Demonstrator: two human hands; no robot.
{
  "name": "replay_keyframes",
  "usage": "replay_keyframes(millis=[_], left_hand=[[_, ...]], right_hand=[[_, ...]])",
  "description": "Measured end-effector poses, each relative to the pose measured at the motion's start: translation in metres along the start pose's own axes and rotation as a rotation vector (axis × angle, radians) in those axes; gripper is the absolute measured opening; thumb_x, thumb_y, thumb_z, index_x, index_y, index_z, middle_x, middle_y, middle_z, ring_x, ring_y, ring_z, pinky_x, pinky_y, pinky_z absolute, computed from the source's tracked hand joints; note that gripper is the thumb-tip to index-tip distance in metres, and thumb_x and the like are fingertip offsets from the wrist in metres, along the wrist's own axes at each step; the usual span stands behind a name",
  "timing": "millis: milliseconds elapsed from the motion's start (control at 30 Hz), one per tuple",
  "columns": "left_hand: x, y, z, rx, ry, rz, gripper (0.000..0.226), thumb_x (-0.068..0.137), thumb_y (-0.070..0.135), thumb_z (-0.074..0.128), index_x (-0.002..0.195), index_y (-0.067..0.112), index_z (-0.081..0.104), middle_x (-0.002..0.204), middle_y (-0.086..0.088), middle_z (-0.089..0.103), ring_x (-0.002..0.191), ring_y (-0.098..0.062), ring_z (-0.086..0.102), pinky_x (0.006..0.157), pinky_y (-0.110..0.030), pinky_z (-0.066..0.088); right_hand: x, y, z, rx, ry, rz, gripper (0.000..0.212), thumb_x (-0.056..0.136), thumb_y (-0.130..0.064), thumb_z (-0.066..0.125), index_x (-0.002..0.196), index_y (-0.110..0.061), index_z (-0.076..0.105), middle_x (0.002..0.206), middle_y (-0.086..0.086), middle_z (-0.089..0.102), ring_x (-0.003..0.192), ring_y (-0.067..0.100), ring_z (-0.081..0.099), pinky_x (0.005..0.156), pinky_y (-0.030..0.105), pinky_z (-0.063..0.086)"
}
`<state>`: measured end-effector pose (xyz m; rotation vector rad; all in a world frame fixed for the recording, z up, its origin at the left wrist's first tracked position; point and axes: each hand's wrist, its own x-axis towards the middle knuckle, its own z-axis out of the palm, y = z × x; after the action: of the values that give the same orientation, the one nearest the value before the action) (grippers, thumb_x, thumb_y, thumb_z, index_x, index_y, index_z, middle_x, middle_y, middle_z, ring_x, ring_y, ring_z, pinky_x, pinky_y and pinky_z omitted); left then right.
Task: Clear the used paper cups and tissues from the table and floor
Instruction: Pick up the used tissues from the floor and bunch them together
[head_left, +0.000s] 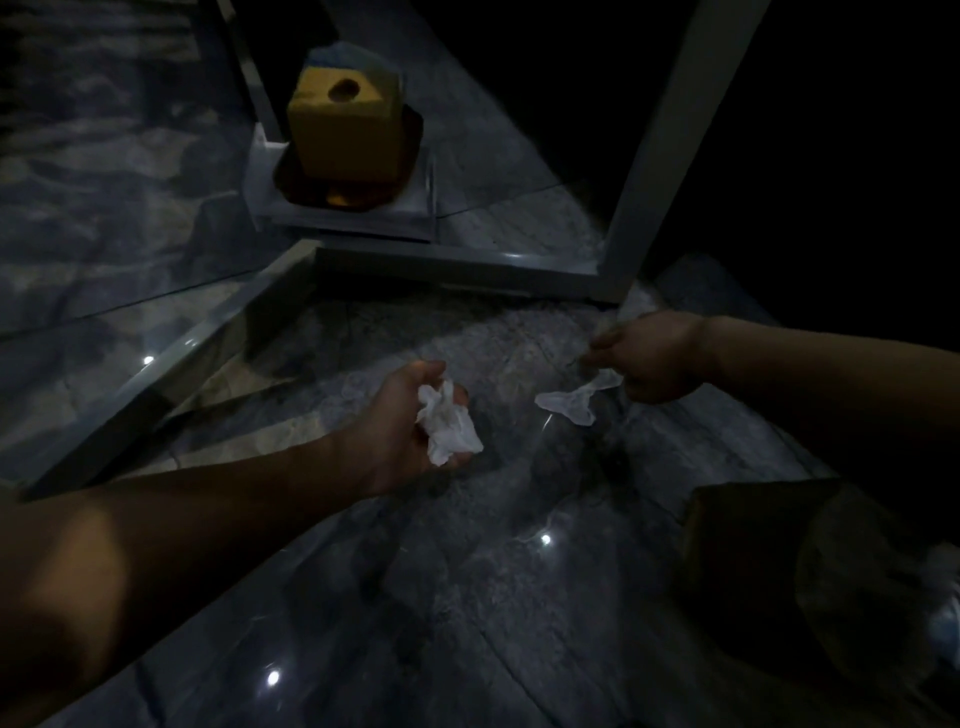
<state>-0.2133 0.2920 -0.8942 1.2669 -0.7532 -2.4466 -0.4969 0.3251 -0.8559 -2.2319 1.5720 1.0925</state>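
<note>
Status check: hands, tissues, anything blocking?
Left hand shut on crumpled tissue. Right hand pinching second tissue off the floor. Nothing in the way.

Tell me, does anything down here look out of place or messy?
Yes. A crumpled white tissue hangs from the right hand just above the dark marble floor. The left hand already grips another wadded tissue. Nothing looks spilled or broken.
</note>
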Motion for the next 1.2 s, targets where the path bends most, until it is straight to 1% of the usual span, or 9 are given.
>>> replay_keyframes(millis=[133, 233, 367, 500, 667, 833, 1000, 1067, 1200], left_hand=[[-0.001, 0.0, 0.002, -0.015, -0.017, 0.007, 0.031, 0.086, 0.04, 0.046, 0.07, 0.015, 0.037, 0.068, -0.009, 0.029, 0.047, -0.02, 0.039, 0.04, -0.022, 0.037], [-0.002, -0.001, 0.002, -0.03, -0.024, 0.016, 0.03, 0.076, 0.04, 0.052, 0.07, 0.014, 0.037, 0.07, -0.009, 0.029, 0.049, -0.02, 0.038, 0.04, -0.021, 0.037], [-0.002, -0.001, 0.003, -0.035, 0.004, 0.028, 0.029, 0.072, 0.04, 0.054, 0.07, 0.016, 0.036, 0.071, -0.008, 0.028, 0.056, -0.02, 0.034, 0.04, -0.022, 0.037], [-0.002, -0.001, 0.003, -0.048, -0.001, 0.027, 0.03, 0.071, 0.039, 0.054, 0.069, 0.016, 0.034, 0.07, -0.007, 0.025, 0.056, -0.019, 0.031, 0.04, -0.022, 0.037], [-0.004, -0.003, 0.001, -0.047, -0.002, -0.001, 0.034, 0.092, 0.036, 0.043, 0.067, 0.015, 0.034, 0.069, -0.005, 0.025, 0.056, -0.017, 0.032, 0.047, -0.025, 0.037], [-0.007, 0.0, -0.001, -0.121, 0.035, -0.012, 0.033, 0.095, 0.033, 0.044, 0.068, 0.016, 0.037, 0.07, 0.0, 0.027, 0.059, -0.013, 0.033, 0.058, -0.027, 0.035], [-0.006, -0.002, -0.006, -0.049, 0.067, 0.017, 0.05, 0.094, 0.034, 0.051, 0.048, 0.013, 0.054, 0.046, 0.001, 0.046, 0.041, -0.011, 0.05, 0.046, -0.023, 0.05], [-0.009, -0.001, -0.008, 0.049, 0.028, 0.022, 0.041, 0.087, 0.034, 0.059, 0.053, 0.011, 0.053, 0.05, -0.003, 0.047, 0.043, -0.015, 0.05, 0.044, -0.024, 0.047], [-0.01, -0.005, -0.011, 0.272, 0.084, 0.007, 0.041, 0.092, 0.038, 0.06, 0.067, 0.005, 0.06, 0.056, -0.011, 0.052, 0.045, -0.02, 0.053, 0.042, -0.024, 0.045]], right_hand=[[0.005, -0.011, 0.007, 0.094, -0.13, -0.064, 0.055, 0.09, -0.033, 0.049, 0.144, -0.035, 0.036, 0.148, 0.006, 0.042, 0.13, 0.029, 0.046, 0.104, 0.042, 0.042], [0.007, -0.015, 0.012, 0.09, -0.239, -0.048, 0.061, 0.09, -0.029, 0.048, 0.147, -0.037, 0.03, 0.154, 0.015, 0.03, 0.135, 0.033, 0.039, 0.108, 0.042, 0.039], [0.007, -0.019, 0.017, 0.091, -0.334, -0.018, 0.064, 0.092, -0.029, 0.047, 0.15, -0.04, 0.02, 0.162, 0.013, 0.004, 0.143, 0.035, 0.026, 0.113, 0.045, 0.032], [0.008, -0.02, 0.018, 0.127, -0.36, 0.001, 0.068, 0.094, -0.027, 0.046, 0.152, -0.034, 0.011, 0.163, 0.01, 0.0, 0.146, 0.034, 0.02, 0.114, 0.043, 0.03], [0.006, -0.017, 0.016, 0.218, -0.292, 0.015, 0.075, 0.092, -0.025, 0.053, 0.153, -0.015, 0.012, 0.161, 0.01, 0.016, 0.144, 0.029, 0.027, 0.112, 0.036, 0.03], [0.008, -0.018, 0.009, 0.369, -0.097, -0.051, 0.046, 0.095, -0.033, 0.051, 0.138, -0.019, 0.045, 0.142, 0.008, 0.048, 0.127, 0.028, 0.049, 0.106, 0.041, 0.041], [0.008, -0.026, -0.002, 0.47, 0.087, -0.073, 0.049, 0.093, -0.033, 0.055, 0.139, -0.018, 0.047, 0.144, 0.005, 0.048, 0.13, 0.024, 0.047, 0.109, 0.037, 0.038], [0.007, -0.034, -0.008, 0.522, 0.148, -0.11, 0.049, 0.091, -0.031, 0.057, 0.138, -0.018, 0.049, 0.143, 0.004, 0.05, 0.129, 0.022, 0.048, 0.108, 0.036, 0.039], [0.005, -0.058, -0.024, 0.605, 0.23, -0.191, 0.054, 0.088, -0.023, 0.06, 0.14, -0.025, 0.047, 0.14, -0.004, 0.052, 0.124, 0.016, 0.051, 0.104, 0.033, 0.044]])
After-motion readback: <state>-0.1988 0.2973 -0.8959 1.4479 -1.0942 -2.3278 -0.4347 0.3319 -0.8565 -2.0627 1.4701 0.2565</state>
